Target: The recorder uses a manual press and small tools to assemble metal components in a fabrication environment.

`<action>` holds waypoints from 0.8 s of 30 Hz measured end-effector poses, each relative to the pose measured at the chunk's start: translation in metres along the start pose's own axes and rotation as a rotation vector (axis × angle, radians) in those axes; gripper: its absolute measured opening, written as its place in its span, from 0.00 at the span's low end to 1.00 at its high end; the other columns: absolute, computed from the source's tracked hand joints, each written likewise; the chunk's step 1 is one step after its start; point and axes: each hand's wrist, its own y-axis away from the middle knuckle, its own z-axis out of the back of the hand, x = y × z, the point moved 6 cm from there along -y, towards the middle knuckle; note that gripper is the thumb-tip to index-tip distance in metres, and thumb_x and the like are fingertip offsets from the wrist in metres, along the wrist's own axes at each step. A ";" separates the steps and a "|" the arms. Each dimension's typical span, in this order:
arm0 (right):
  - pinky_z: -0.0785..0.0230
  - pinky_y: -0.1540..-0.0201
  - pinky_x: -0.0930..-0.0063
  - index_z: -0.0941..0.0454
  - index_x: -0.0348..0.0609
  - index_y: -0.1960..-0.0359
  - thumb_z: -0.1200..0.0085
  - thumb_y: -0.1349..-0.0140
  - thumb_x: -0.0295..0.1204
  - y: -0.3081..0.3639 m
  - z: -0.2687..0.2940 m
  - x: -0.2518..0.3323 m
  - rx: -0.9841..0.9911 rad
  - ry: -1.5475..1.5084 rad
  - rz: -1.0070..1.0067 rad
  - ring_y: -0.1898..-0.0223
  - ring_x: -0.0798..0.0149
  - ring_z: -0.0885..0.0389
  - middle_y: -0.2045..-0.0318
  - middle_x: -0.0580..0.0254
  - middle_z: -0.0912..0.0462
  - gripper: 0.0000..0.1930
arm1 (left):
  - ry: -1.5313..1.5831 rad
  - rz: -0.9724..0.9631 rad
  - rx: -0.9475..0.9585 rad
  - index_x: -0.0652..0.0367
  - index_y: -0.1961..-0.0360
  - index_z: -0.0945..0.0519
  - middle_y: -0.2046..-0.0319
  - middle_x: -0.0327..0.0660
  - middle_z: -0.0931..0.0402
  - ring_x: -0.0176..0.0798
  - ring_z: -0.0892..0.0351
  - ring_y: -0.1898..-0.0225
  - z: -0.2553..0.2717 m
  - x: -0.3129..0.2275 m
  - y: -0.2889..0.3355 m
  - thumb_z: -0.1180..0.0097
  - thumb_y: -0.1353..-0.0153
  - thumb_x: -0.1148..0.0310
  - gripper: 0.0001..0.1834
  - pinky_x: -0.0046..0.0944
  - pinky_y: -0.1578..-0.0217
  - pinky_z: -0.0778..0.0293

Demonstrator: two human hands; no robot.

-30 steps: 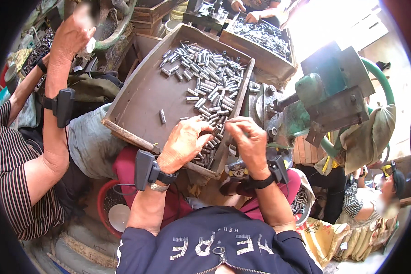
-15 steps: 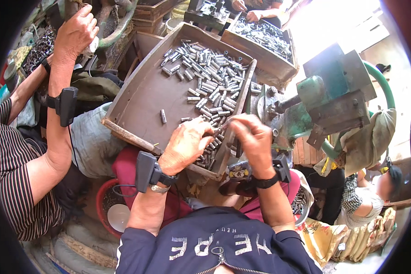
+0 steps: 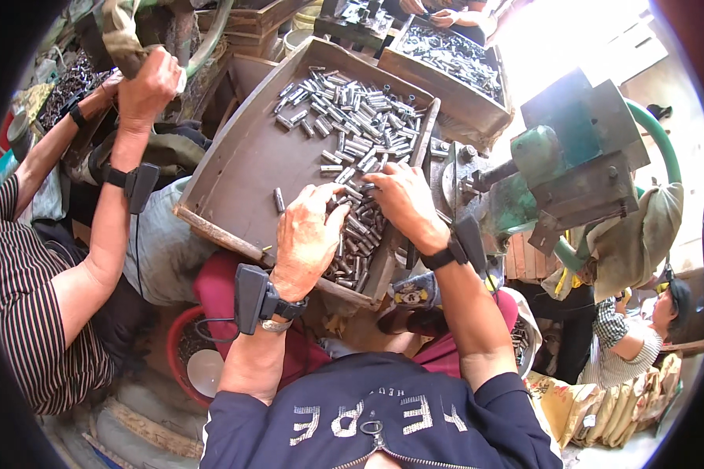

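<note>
A wooden tray (image 3: 235, 168) with a brown floor stands before me, holding a heap of short silvery metal tubes (image 3: 360, 146). My left hand (image 3: 307, 234) is over the near part of the heap, with curled fingers and the thumb bent in toward them; whatever lies inside the grip is hidden. Close to its right, my right hand (image 3: 407, 202) reaches across the tray's right wall. Its thumb and forefinger come together at the tubes, and I cannot make out what is between the tips. One tube (image 3: 279, 200) lies apart, beside my left hand.
A green machine (image 3: 559, 164) with a wheel rises right of the tray. Another box of metal parts (image 3: 454, 66) stands behind, with a person's hands (image 3: 443, 17) above it. At left, a person's arm (image 3: 105, 227) reaches to another machine. A red basin (image 3: 176, 352) sits below.
My right hand has moved from the tray's right wall leftward over the tubes. My left hand has shifted slightly down and left. The person at left has lowered a hand.
</note>
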 end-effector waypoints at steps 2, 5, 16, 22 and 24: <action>0.36 0.49 0.59 0.17 0.48 0.62 0.46 0.42 0.26 -0.009 -0.011 0.006 0.130 0.054 0.055 0.51 0.56 0.24 0.61 0.61 0.19 0.09 | -0.004 0.008 -0.008 0.60 0.53 0.19 0.60 0.50 0.21 0.57 0.20 0.59 0.001 0.002 0.000 0.40 0.39 0.70 0.13 0.49 0.57 0.25; 0.35 0.50 0.59 0.18 0.47 0.62 0.47 0.43 0.26 -0.011 -0.018 0.012 0.080 0.105 0.103 0.52 0.55 0.23 0.61 0.60 0.19 0.09 | -0.056 0.007 -0.006 0.59 0.54 0.19 0.60 0.49 0.20 0.56 0.20 0.59 0.003 0.002 0.001 0.40 0.38 0.69 0.12 0.48 0.57 0.25; 0.24 0.55 0.75 0.15 0.39 0.55 0.36 0.39 0.28 -0.003 0.032 0.008 0.121 -0.869 -0.293 0.61 0.70 0.15 0.63 0.56 0.12 0.11 | -0.062 -0.034 0.018 0.59 0.53 0.16 0.64 0.47 0.21 0.42 0.20 0.67 0.001 0.002 0.002 0.37 0.38 0.67 0.14 0.40 0.63 0.26; 0.25 0.55 0.78 0.14 0.38 0.55 0.37 0.38 0.25 0.010 0.047 0.023 0.064 -1.056 -0.308 0.61 0.75 0.18 0.62 0.64 0.12 0.10 | 0.150 -0.042 0.166 0.62 0.56 0.15 0.67 0.45 0.22 0.40 0.21 0.67 0.000 -0.006 -0.001 0.35 0.39 0.67 0.12 0.38 0.64 0.27; 0.26 0.56 0.80 0.15 0.38 0.54 0.39 0.37 0.24 0.008 0.057 0.017 -0.090 -1.220 -0.374 0.61 0.75 0.19 0.63 0.65 0.13 0.10 | 0.121 -0.065 0.185 0.63 0.57 0.15 0.68 0.44 0.22 0.38 0.22 0.68 0.001 -0.005 0.001 0.35 0.40 0.69 0.12 0.37 0.64 0.27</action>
